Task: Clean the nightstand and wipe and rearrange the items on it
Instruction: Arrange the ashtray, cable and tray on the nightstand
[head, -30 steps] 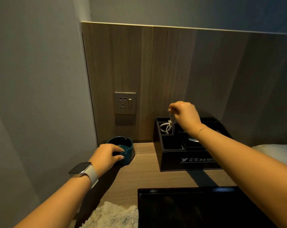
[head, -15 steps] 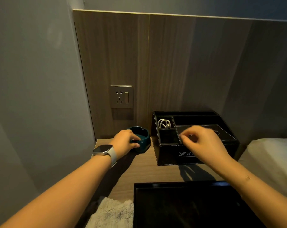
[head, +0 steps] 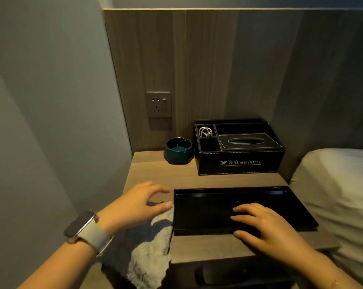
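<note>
Nightstand (head: 159, 180), head view: wooden top, set between grey wall at 9 o'clock and bed (head: 339, 197) at 3 o'clock.

Far edge, 12 o'clock: black hotel organiser box (head: 239, 163) against the headboard panel, white coiled cable (head: 205, 132) in its rear-left compartment, tissue slot on the lid. Teal ashtray (head: 178, 150) just beside the box at its 9 o'clock, apparently touching or nearly so; cannot tell which. Wall socket (head: 158, 104) above the ashtray.

Near edge, 6 o'clock: black tray (head: 197, 205), long side parallel to the front edge. Fluffy cleaning cloth (head: 147, 253) at the tray's 9 o'clock, draped over the front-left corner and hanging off.

Left hand (head: 134, 207), watch on wrist: over the cloth's upper end, fingers spread and relaxed, tips reaching toward the tray's left rim; gripping nothing. Right hand (head: 266, 224): flat inside the tray, fingers extended, thumb at the near rim; resting, not curled round it.

Judged step: squaring the tray and taking up the cloth. Recommended: steady the tray with flat pressure while aligning it with the front edge; gather the cloth fully before any wipe, since the overhanging part could slide off; keep strokes clear of ashtray and box.
</note>
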{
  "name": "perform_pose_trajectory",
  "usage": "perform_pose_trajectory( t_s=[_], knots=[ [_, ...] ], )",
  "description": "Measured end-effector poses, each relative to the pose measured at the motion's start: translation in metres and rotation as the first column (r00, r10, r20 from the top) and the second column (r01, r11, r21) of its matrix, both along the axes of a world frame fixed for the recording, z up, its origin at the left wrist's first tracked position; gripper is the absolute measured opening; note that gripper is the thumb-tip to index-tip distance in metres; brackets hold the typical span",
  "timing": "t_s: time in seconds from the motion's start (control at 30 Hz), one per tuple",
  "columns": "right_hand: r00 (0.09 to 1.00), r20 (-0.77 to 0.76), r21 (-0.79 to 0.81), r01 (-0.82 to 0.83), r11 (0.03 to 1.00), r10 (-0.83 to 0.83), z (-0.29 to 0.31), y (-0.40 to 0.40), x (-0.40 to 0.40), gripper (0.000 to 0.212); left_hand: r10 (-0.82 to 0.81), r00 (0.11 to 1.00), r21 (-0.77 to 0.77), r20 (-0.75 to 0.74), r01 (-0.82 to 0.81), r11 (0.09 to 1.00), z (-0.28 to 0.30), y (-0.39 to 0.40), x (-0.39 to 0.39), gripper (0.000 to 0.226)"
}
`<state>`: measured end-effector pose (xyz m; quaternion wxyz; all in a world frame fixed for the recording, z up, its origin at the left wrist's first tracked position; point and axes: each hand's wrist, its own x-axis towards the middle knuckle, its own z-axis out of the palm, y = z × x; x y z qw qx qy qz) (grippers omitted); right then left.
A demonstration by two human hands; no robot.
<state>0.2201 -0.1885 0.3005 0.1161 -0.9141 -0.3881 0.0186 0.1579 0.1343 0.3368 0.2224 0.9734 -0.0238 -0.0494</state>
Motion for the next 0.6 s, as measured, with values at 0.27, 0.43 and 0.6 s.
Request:
perform_pose_trajectory(
  t_s=[0.27,0.43,0.6],
  knots=[
    [0.986,0.166,0.029,0.018,0.999,-0.022,-0.011,0.002,-0.025,0.016,0.181,0.965,0.085,0.193,-0.2,0.976,-0.05,-0.005,-0.066,0.057],
    [0.985,0.157,0.039,0.066,0.997,-0.071,-0.01,0.055,-0.042,0.019,0.429,0.84,-0.25,0.333,-0.36,0.899,-0.052,0.009,-0.091,0.041],
    [0.995,-0.094,0.124,0.043,0.991,-0.031,-0.001,0.129,-0.045,0.022,0.616,0.705,-0.513,0.352,-0.405,0.757,-0.047,0.035,-0.125,0.033]
  ],
)
